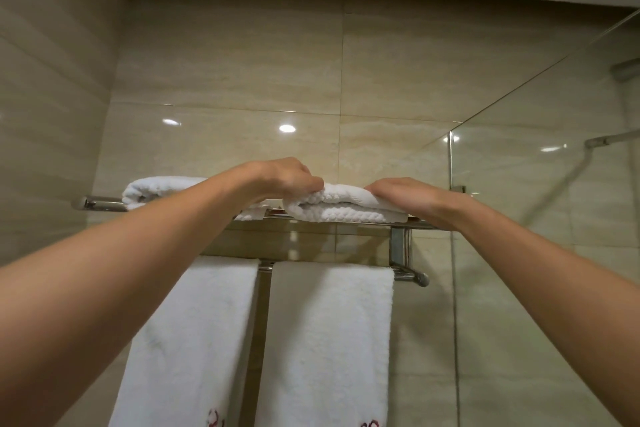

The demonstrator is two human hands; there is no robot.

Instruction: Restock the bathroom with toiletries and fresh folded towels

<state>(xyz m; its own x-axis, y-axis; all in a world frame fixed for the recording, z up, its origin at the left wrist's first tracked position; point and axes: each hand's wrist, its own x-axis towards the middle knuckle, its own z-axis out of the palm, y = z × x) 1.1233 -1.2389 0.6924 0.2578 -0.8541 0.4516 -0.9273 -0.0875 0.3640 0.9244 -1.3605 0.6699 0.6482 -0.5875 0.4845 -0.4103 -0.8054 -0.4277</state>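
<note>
On the rack [400, 246], left hand [289, 177] pinches the folded towel [346, 209]; right hand [407, 198] lies flat, hiding its end.

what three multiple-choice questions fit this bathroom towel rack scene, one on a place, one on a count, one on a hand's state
1. Where does the folded white waffle-textured towel lie?
A) on the chrome wall rack's top shelf
B) on the floor
C) in a sink

2. How many long white terry towels hang from the lower chrome bar?
A) one
B) two
C) four

3. What is the left hand doing?
A) hanging idle
B) lying flat on the tile
C) gripping the folded towel with curled fingers

Answers:
1 A, it rests on the shelf rails above the bar.
2 B, two hang side by side.
3 C, its fingers curl onto the towel's upper edge.
</note>
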